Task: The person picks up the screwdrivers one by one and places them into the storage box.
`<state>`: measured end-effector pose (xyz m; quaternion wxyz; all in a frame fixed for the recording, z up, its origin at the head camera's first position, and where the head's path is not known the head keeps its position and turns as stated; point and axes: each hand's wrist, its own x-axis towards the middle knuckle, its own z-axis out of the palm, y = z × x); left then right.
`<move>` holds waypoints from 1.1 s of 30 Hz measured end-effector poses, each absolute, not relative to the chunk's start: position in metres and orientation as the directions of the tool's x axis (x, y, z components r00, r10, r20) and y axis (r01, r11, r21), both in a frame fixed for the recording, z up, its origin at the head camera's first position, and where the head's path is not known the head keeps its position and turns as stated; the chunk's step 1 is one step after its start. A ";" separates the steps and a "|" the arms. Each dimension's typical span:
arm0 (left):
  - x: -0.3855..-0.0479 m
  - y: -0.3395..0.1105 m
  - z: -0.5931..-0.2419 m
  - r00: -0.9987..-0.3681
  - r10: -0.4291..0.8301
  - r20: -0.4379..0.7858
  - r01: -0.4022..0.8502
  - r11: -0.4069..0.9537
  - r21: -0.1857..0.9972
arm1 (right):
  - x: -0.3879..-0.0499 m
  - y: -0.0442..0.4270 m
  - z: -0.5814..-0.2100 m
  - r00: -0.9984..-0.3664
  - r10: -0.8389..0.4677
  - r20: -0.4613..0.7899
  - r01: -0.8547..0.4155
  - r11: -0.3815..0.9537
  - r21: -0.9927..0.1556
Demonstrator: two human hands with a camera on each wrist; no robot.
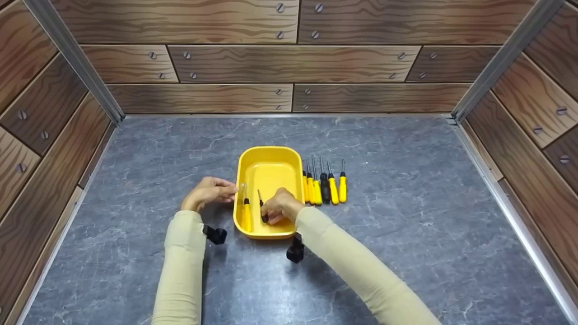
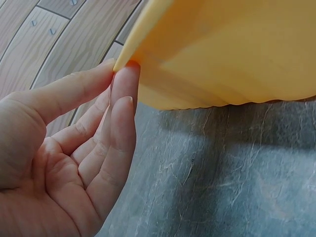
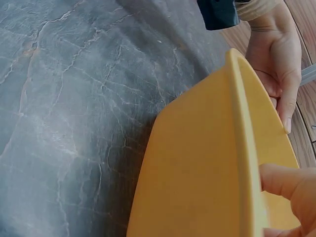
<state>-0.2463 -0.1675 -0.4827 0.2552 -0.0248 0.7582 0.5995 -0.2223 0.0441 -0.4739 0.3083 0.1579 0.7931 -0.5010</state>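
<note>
A yellow tray (image 1: pixel 271 155) stands on the grey surface. My left hand (image 1: pixel 210 193) is at its left side; in the left wrist view the thumb and a fingertip of that hand (image 2: pixel 74 143) pinch the rim of the tray (image 2: pixel 222 54). Inside the tray, my right hand (image 1: pixel 281 206) holds a small black screwdriver (image 1: pixel 264 217), its shaft towards the far end. To the left of it lies a yellow screwdriver (image 1: pixel 247 216) with a black collar. The right wrist view shows part of my right hand (image 3: pixel 294 197) behind the tray's wall (image 3: pixel 197 148), the screwdriver hidden.
Just right of the tray, several screwdrivers stand side by side in a row, handles towards me: yellow ones (image 1: pixel 343 189) and a black one (image 1: pixel 325 189). Wood-patterned panels (image 1: pixel 289 65) enclose the grey surface (image 1: pixel 406 203) at the back and sides.
</note>
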 end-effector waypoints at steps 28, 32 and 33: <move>-0.246 -0.167 -0.483 -0.869 0.257 -0.423 -0.351 0.283 0.893 | -0.231 0.051 -0.455 -0.778 -0.096 -0.620 0.532 0.425 -0.733; -0.246 -0.167 -0.481 -0.870 0.252 -0.424 -0.350 0.289 0.891 | -0.241 0.059 -0.446 -0.785 -0.093 -0.613 0.525 0.427 -0.736; -0.246 -0.167 -0.481 -0.870 0.254 -0.422 -0.349 0.287 0.892 | -0.243 0.061 -0.443 -0.788 -0.087 -0.610 0.523 0.427 -0.737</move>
